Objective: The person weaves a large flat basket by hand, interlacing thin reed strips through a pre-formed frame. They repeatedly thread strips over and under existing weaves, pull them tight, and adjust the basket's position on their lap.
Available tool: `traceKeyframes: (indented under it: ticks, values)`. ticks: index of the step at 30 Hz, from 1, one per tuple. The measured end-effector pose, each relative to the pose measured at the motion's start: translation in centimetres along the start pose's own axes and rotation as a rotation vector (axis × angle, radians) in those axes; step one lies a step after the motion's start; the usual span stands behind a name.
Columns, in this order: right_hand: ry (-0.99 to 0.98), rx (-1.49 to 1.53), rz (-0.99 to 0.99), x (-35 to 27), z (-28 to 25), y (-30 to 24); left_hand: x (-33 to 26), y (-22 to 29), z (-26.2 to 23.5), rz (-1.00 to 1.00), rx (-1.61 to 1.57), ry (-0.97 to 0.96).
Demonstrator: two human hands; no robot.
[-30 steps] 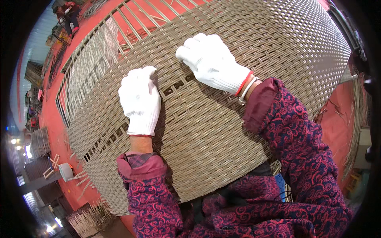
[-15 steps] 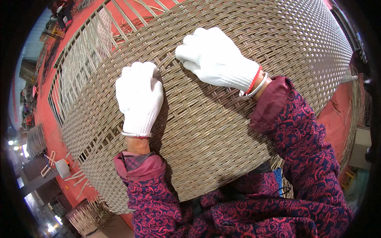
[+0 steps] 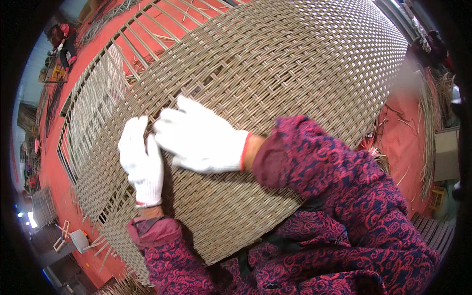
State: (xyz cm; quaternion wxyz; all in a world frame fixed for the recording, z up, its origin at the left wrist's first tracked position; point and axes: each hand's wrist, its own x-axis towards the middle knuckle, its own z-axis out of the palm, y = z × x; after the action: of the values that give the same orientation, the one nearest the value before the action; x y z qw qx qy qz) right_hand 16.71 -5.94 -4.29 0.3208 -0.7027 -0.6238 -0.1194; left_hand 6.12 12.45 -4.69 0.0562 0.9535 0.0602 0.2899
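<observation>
A large curved panel of woven tan rattan (image 3: 275, 64) fills most of the view, with bare frame bars at its left side. My left hand (image 3: 141, 164), in a white glove, lies on the weave with its fingers pointing up at a gap between strands. My right hand (image 3: 201, 140), also in a white glove, reaches across from the right and presses its fingertips on the strands just beside the left hand. Whether either hand pinches a strand is hidden by the gloves. Both sleeves are dark red with a swirl pattern.
The floor (image 3: 398, 137) around the panel is red. Loose rattan strands (image 3: 432, 123) lie at the right. Another person in red (image 3: 64, 42) is far off at the top left. A small white stool (image 3: 73, 238) stands at the lower left.
Both hands have moved left and closer together on the weave. The right hand has swung over so that its fingers now meet the left hand's. The view has shifted.
</observation>
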Motion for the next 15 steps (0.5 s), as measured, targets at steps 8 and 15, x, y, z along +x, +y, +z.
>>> traceKeyframes:
  ticks: [8,15]
  values:
    - [0.145,0.0,-0.049,4.5,8.8,-5.4,-7.7,-8.6,-7.7,-0.251,0.24,-0.136]
    - [0.12,-0.019,0.056,8.4,12.8,-8.0,-10.1,-11.3,-7.7,-0.121,0.235,-0.062]
